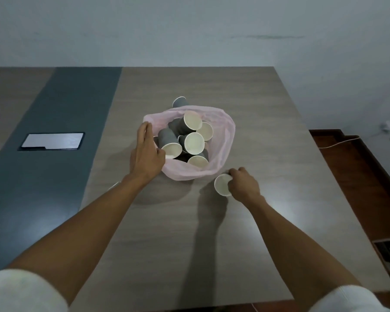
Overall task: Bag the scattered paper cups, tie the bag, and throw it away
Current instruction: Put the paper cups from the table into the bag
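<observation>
A pink plastic bag (pixel 224 140) lies open on the table, holding several grey paper cups (pixel 193 143) with cream insides. My left hand (pixel 145 152) rests on the bag's left rim, fingers spread, thumb against a cup inside. My right hand (pixel 243 184) grips one paper cup (pixel 221 184) lying on its side on the table, just right of and in front of the bag. Another grey cup (pixel 180 102) sits on the table behind the bag, partly hidden by it.
The wooden table (pixel 212 244) has a dark grey strip (pixel 61 131) on its left with a metal cable hatch (pixel 52 141). Its right edge drops to a red-brown floor (pixel 351 167) with a cable. A wall stands behind the table.
</observation>
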Demonstrator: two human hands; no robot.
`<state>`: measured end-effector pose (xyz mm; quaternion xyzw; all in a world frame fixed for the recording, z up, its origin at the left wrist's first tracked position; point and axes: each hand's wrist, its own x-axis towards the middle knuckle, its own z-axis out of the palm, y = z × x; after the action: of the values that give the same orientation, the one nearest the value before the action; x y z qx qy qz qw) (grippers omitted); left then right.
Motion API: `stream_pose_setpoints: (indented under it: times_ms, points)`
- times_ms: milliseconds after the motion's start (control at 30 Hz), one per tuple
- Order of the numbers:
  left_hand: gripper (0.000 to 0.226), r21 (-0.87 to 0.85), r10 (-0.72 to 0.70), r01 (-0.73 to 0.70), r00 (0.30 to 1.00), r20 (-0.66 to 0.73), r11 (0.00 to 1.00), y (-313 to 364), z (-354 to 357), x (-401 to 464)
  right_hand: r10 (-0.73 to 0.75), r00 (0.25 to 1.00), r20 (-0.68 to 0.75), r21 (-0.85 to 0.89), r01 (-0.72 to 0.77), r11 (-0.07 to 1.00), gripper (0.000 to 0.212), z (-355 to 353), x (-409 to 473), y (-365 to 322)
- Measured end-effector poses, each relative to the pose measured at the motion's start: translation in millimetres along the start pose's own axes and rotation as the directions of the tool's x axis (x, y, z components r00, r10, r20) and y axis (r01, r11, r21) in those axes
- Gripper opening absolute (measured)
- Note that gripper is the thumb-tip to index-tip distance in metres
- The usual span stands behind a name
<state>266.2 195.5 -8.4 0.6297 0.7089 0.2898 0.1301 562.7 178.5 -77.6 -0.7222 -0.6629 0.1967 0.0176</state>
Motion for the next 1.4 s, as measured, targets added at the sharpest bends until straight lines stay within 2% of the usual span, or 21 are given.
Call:
stream_pose_setpoints:
  times_ms: [67, 100, 167, 200, 267, 367, 533, 600, 667, 733, 800, 833, 867, 900, 967, 1000, 1033, 1067, 1100, 1200, 1400]
  points:
    - [0.074, -0.011, 0.002, -0.001, 1.000, 0.013, 1.000, -3, -2, 1, 0.208, 0.959, -0.191, 0.292, -0.147, 0.945, 0.027, -13, 1, 2]
    - [0.075, -0.017, 0.001, -0.001, 1.000, 0.017, 1.000, -3, -2, 1, 0.342, 0.903, -0.262, 0.491, -0.180, 0.852, 0.025, -23, 2, 1]
    - [0.075, -0.020, 0.009, -0.008, 1.000, 0.017, 1.000, -3, -5, 2, 0.523, 0.777, -0.350, 0.784, -0.062, 0.617, 0.024, -50, 1, -8]
    - [0.075, -0.017, 0.008, -0.007, 1.000, 0.020, 1.000, -2, -4, 2, 0.548, 0.737, -0.395, 0.832, 0.034, 0.554, 0.022, -63, 2, -13]
    - [0.076, -0.016, 0.008, -0.008, 1.000, 0.027, 1.000, -1, -5, 3, 0.498, 0.716, -0.490, 0.818, 0.181, 0.545, 0.019, -85, 4, -32]
    - [0.078, -0.016, 0.013, -0.012, 0.999, 0.038, 1.000, -2, -11, 7, 0.312, 0.785, -0.535, 0.757, 0.282, 0.590, 0.012, -99, 11, -70]
    - [0.080, 0.000, 0.034, -0.034, 0.998, 0.061, 0.999, -9, -21, 7, 0.012, 0.916, -0.400, 0.718, 0.305, 0.626, 0.016, -86, 25, -127]
    - [0.080, 0.006, 0.029, -0.030, 0.997, 0.073, 1.000, -13, -24, 8, -0.042, 0.945, -0.324, 0.727, 0.277, 0.628, 0.022, -80, 32, -141]
    - [0.080, -0.001, 0.028, -0.028, 0.997, 0.078, 1.000, -17, -26, 9, -0.029, 0.961, -0.276, 0.694, 0.220, 0.685, 0.033, -76, 38, -150]
    - [0.080, -0.018, 0.029, -0.028, 0.996, 0.080, 0.999, -22, -27, 9, 0.023, 0.938, -0.345, 0.608, 0.205, 0.767, 0.039, -71, 39, -150]
    - [0.079, -0.029, 0.029, -0.027, 0.997, 0.073, 0.999, -25, -28, 8, 0.071, 0.818, -0.571, 0.393, 0.196, 0.898, 0.043, -66, 38, -143]
    - [0.079, -0.034, 0.027, -0.025, 0.997, 0.070, 0.999, -28, -28, 8, 0.123, 0.747, -0.654, 0.323, 0.127, 0.938, 0.051, -65, 38, -138]
    - [0.078, -0.040, 0.026, -0.023, 0.997, 0.068, 0.999, -30, -28, 8, 0.214, 0.713, -0.668, 0.337, 0.033, 0.941, 0.061, -66, 38, -133]
    - [0.078, -0.048, 0.025, -0.022, 0.998, 0.065, 0.999, -32, -28, 7, 0.321, 0.725, -0.610, 0.410, -0.058, 0.910, 0.073, -68, 40, -128]
    - [0.076, -0.071, 0.029, -0.025, 0.998, 0.047, 0.997, -36, -29, 6, 0.476, 0.806, -0.353, 0.608, -0.189, 0.771, 0.087, -71, 48, -116]
    - [0.073, -0.087, 0.034, -0.032, 0.999, 0.024, 0.996, -38, -30, 5, 0.472, 0.851, -0.229, 0.693, -0.198, 0.693, 0.079, -73, 52, -112]
    - [0.070, -0.109, 0.037, -0.037, 0.999, -0.006, 0.993, -40, -32, 5, 0.423, 0.894, -0.149, 0.757, -0.172, 0.630, 0.059, -75, 55, -109]
    - [0.066, -0.140, 0.033, -0.038, 0.999, -0.041, 0.989, -41, -33, 4, 0.376, 0.917, -0.133, 0.798, -0.127, 0.590, 0.032, -76, 58, -107]
    - [0.064, -0.177, 0.023, -0.035, 0.997, -0.071, 0.984, -42, -35, 4, 0.339, 0.928, -0.157, 0.813, -0.074, 0.577, 0.016, -76, 60, -108]
    - [0.068, -0.256, 0.005, -0.037, 0.992, -0.126, 0.966, -48, -43, 12, 0.272, 0.942, -0.196, 0.841, 0.019, 0.541, 0.025, -77, 64, -127]
    - [0.078, -0.245, -0.038, -0.017, 0.975, -0.218, 0.969, -62, -74, 40, 0.113, 0.973, -0.202, 0.855, 0.119, 0.504, 0.028, -82, 81, -182]
